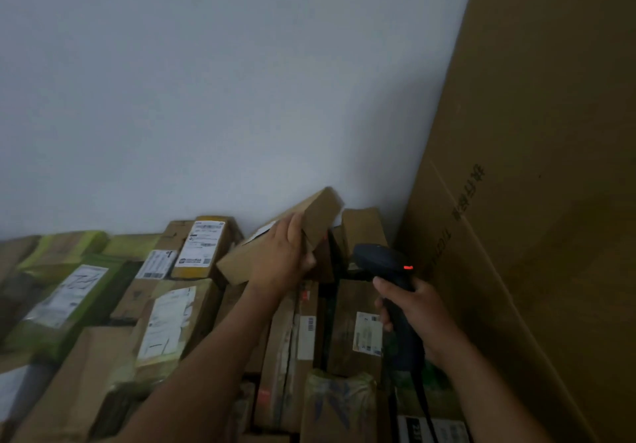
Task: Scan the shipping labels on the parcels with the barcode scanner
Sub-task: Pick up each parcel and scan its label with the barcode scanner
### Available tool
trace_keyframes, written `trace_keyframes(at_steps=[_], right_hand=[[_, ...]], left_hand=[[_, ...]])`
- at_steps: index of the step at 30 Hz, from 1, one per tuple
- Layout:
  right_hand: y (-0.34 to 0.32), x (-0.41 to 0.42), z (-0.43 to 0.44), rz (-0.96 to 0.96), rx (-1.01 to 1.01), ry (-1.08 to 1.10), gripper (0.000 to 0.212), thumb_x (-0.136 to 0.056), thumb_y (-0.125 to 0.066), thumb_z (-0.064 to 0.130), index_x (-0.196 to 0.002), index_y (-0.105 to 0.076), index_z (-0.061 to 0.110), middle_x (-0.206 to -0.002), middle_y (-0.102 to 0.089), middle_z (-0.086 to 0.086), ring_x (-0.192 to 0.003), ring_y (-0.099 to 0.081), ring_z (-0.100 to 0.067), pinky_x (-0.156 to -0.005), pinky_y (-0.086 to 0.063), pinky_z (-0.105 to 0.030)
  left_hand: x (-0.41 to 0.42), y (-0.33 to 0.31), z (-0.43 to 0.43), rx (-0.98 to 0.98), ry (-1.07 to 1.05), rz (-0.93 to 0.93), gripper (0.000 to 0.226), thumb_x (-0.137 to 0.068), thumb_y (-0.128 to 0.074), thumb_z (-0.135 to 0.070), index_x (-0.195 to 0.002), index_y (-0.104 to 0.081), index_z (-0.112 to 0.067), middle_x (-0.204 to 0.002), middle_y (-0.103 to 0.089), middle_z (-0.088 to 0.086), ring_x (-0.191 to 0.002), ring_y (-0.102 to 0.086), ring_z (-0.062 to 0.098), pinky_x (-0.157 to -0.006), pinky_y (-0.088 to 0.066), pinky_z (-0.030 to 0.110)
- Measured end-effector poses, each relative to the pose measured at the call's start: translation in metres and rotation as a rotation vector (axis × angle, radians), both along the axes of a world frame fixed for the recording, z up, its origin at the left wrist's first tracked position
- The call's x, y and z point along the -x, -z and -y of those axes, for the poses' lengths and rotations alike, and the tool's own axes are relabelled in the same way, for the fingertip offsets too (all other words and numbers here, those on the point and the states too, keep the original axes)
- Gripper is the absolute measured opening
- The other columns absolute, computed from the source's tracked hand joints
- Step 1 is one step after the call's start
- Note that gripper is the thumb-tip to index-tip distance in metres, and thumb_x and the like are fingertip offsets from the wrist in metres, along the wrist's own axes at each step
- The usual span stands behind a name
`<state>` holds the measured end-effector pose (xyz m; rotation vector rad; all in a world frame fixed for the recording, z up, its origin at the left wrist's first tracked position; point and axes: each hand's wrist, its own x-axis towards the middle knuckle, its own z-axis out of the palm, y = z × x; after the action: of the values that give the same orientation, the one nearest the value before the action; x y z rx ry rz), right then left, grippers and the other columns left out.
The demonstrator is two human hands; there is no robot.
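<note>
My left hand point(284, 258) grips a flat brown cardboard parcel point(316, 217) and holds it tilted above the pile, its far end raised toward the wall. A strip of white label shows on its top face beside my fingers. My right hand point(414, 315) grips the handle of a black barcode scanner point(382, 260), whose head points left toward the lifted parcel. A small red light glows on the scanner's head. Its cable runs down past my wrist.
Many parcels lie packed below: brown boxes with white labels point(366, 332), a yellow-taped box point(203, 246), green bags point(65, 305). A tall cardboard sheet point(537, 201) leans at the right. A pale wall stands behind the pile.
</note>
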<state>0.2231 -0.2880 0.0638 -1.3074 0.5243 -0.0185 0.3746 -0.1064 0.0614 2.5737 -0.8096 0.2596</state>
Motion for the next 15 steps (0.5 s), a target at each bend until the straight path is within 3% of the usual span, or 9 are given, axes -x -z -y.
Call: trace_keyframes(at_steps=[3, 6, 10, 15], right_hand=[[-0.02, 0.013, -0.001, 0.037, -0.039, 0.011, 0.036, -0.069, -0.077, 0.034, -0.083, -0.066, 0.002, -0.062, -0.065, -0.008, -0.048, -0.059, -0.016, -0.044, -0.048, -0.025], [-0.034, 0.027, -0.004, 0.083, -0.125, 0.088, 0.046, -0.064, -0.077, 0.035, -0.096, -0.07, 0.003, -0.071, -0.071, -0.009, -0.058, -0.068, -0.017, -0.052, -0.054, -0.027], [-0.046, 0.046, -0.012, 0.12, -0.228, 0.126, 0.047, -0.067, -0.076, 0.038, -0.105, -0.071, 0.01, -0.091, -0.078, -0.005, -0.081, -0.075, -0.018, -0.071, -0.06, -0.035], [-0.052, 0.068, -0.044, 0.068, -0.19, 0.008, 0.061, -0.056, -0.077, 0.054, -0.108, -0.074, 0.021, -0.1, -0.076, 0.0, -0.092, -0.072, -0.023, -0.072, -0.058, -0.036]], left_hand=[[0.04, -0.028, -0.021, 0.154, 0.078, 0.047, 0.083, -0.076, -0.079, -0.017, -0.147, -0.037, -0.004, -0.142, -0.047, 0.018, -0.13, -0.047, 0.03, -0.104, -0.043, 0.045], [0.084, -0.046, -0.047, 0.269, 0.144, 0.093, 0.089, -0.069, -0.082, -0.013, -0.146, -0.037, -0.013, -0.14, -0.049, 0.01, -0.127, -0.042, 0.009, -0.104, -0.041, 0.031], [0.139, -0.059, -0.089, 0.388, 0.067, -0.133, 0.091, -0.067, -0.069, -0.037, -0.144, -0.024, -0.052, -0.138, -0.041, -0.029, -0.125, -0.04, -0.01, -0.101, -0.036, 0.009], [0.192, -0.047, -0.137, 0.476, 0.04, -0.361, 0.092, -0.068, -0.075, -0.033, -0.141, -0.027, -0.06, -0.139, -0.044, -0.033, -0.132, -0.044, -0.002, -0.107, -0.046, 0.038]])
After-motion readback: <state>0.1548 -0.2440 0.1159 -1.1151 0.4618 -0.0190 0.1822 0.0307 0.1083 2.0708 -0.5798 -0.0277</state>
